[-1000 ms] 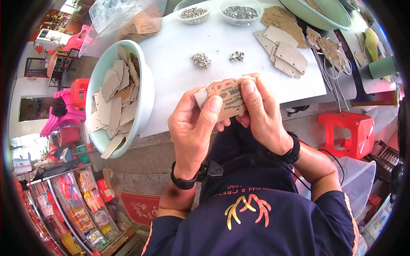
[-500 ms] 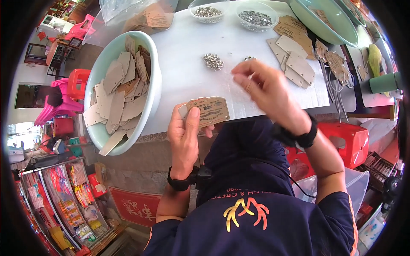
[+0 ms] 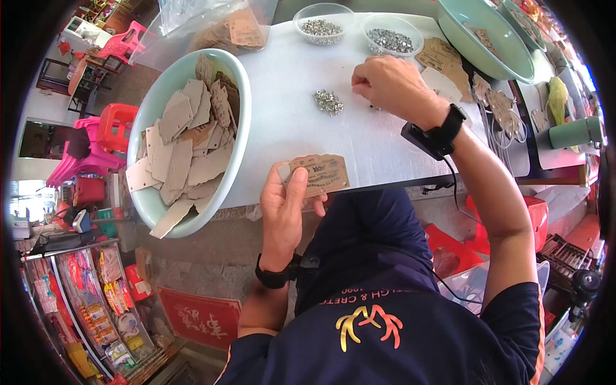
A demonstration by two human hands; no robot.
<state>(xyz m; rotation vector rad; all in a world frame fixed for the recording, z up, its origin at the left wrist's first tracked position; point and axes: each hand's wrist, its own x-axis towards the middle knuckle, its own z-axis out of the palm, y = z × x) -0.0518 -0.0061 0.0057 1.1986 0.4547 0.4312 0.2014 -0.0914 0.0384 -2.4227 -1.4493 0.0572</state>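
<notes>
My left hand (image 3: 282, 208) grips a brown printed cardboard tag (image 3: 328, 173) with a scalloped upper edge, thumb on its face, just off the table's near edge. Over the white table (image 3: 282, 131), my right hand (image 3: 401, 90) has its fingers curled together; whatever they pinch, if anything, is hidden. To its left lies a small pile of silver metal eyelets or rivets (image 3: 329, 102). A few more metal bits sit partly hidden under the right hand. Beyond are two clear plastic bowls, one with silver pieces (image 3: 321, 27), the other with greyer ones (image 3: 390, 41).
A pale green basin (image 3: 242, 122) full of grey and brown cardboard tags stands at the left. Stacked tags (image 3: 443, 80) lie right of my right hand. Another green basin (image 3: 513, 61), cables and a green bottle (image 3: 576, 133) are farther right. A plastic bag (image 3: 212, 35) holds more tags.
My right hand has moved up and farther over the table, its fingers now curled inward. My left hand still holds the cardboard tag in nearly the same place.
</notes>
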